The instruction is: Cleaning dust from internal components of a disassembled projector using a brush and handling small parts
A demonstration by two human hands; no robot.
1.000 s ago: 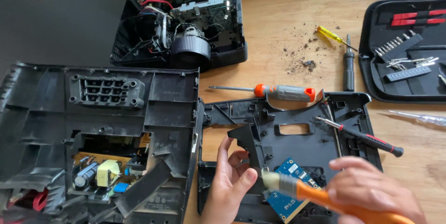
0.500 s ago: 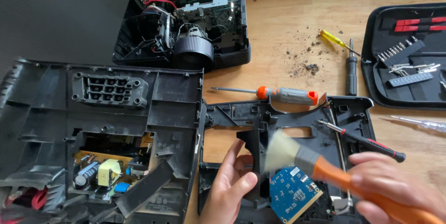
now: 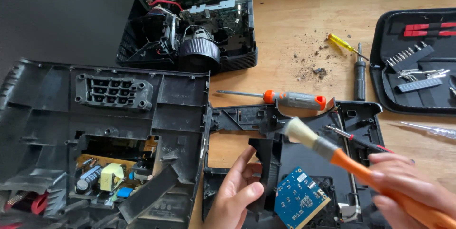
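Head view over a wooden table [image 3: 294,15]: a large black casing [image 3: 104,129] with an exposed circuit lies at left, an opened device with a fan [image 3: 190,25] behind. The left hand [image 3: 235,193] grips the black plastic frame [image 3: 285,162] near a blue circuit board [image 3: 299,205]. The right hand [image 3: 413,186] clasps an orange-handled brush [image 3: 327,148], bristles over the frame. An orange-grey screwdriver [image 3: 292,99] rests just beyond.
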